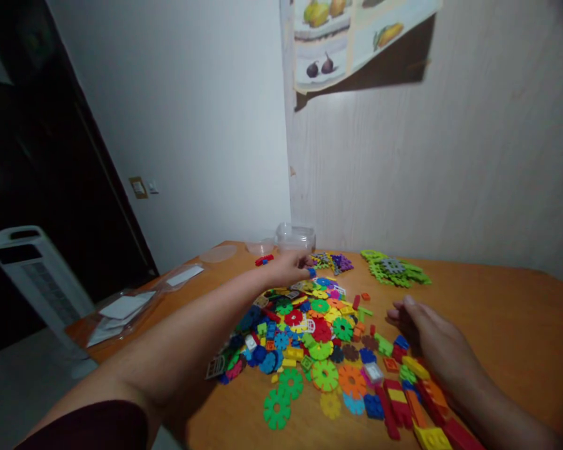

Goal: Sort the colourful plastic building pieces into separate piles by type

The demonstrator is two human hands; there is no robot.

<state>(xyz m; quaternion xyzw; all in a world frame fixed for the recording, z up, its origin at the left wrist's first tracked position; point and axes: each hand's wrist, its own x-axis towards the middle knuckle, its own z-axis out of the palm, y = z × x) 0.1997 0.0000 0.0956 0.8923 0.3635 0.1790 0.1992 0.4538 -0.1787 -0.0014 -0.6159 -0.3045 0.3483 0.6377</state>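
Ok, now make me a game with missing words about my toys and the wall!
At the tips of the left hand's fingers is a small piece coloured ____.
On the light-green pieces lies a toothed piece coloured ____.
The left hand reaches farther across the table than the ____ hand.
The poster on the wall shows painted ____.

Missing words: blue; gray; right; fruit.

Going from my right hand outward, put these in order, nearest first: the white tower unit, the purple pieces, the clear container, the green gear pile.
From the right hand:
1. green gear pile, just beyond it
2. purple pieces, left of that pile
3. clear container, farther left, against the wall
4. white tower unit, far left
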